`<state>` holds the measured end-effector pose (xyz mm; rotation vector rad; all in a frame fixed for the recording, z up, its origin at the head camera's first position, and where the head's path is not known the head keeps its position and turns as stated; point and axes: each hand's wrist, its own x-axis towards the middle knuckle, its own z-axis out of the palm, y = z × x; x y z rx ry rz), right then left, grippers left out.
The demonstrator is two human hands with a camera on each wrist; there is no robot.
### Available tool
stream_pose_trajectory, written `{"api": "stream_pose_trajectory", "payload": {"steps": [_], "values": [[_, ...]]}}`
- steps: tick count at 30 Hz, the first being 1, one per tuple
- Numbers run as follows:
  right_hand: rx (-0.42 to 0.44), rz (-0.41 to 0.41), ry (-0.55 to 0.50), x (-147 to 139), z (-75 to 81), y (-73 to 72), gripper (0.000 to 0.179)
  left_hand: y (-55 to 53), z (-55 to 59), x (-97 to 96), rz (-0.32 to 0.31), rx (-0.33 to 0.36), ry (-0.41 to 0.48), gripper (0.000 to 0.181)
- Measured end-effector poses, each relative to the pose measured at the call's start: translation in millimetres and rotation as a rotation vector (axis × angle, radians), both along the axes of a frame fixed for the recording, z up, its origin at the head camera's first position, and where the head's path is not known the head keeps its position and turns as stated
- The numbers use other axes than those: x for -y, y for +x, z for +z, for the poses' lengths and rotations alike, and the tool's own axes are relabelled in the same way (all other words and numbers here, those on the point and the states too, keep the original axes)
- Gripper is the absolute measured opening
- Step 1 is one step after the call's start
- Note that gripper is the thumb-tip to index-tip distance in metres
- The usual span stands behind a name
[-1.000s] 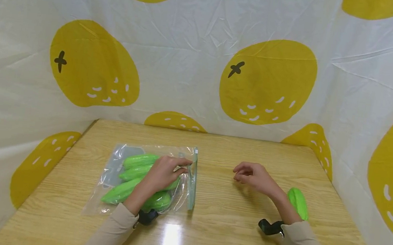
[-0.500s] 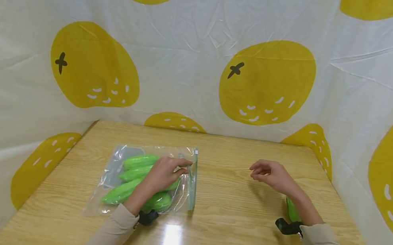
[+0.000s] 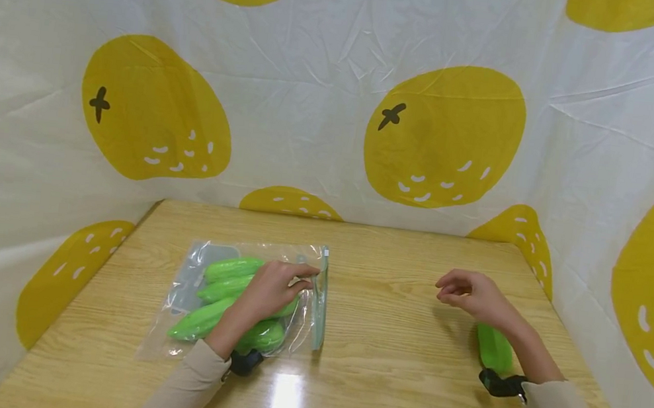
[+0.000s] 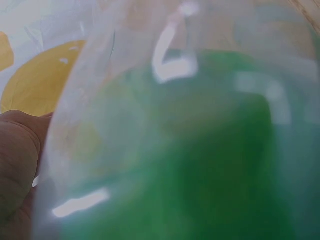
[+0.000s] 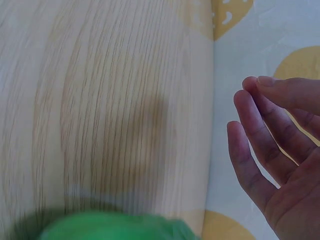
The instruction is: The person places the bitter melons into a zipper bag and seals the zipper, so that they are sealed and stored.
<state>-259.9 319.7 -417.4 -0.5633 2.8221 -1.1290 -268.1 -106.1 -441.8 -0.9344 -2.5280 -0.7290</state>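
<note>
A clear zip bag (image 3: 304,321) lies on the left half of the table, with several long green ridged vegetables (image 3: 203,321) inside. My left hand (image 3: 273,288) reaches over the bag and pinches its mouth near the greenish zip strip (image 3: 319,319), which stands slightly parted. In the left wrist view the plastic and a blurred green vegetable (image 4: 200,165) fill most of the picture. My right hand (image 3: 475,298) hovers above the table at the right, fingers loosely bent and holding nothing. A single green ridged vegetable (image 3: 494,350) lies beneath my right wrist, partly covered by it.
The wooden table (image 3: 368,381) spans the space between both hands. A white curtain (image 3: 299,128) with yellow fruit prints rises behind it and along both sides. Dark wrist straps with cameras sit on both wrists.
My right hand has moved to the right, toward the single green vegetable, and its forearm now passes beside it. My left hand and the bag have stayed in place.
</note>
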Motion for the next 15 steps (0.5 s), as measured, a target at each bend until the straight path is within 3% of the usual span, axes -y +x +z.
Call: {"api": "stream_pose_trajectory", "payload": {"steps": [15], "values": [[-0.023, -0.056, 0.094, -39, -2.0, 6.3, 0.016, 0.2, -0.6, -0.7, 0.006, 0.002, 0.001, 0.024]]}}
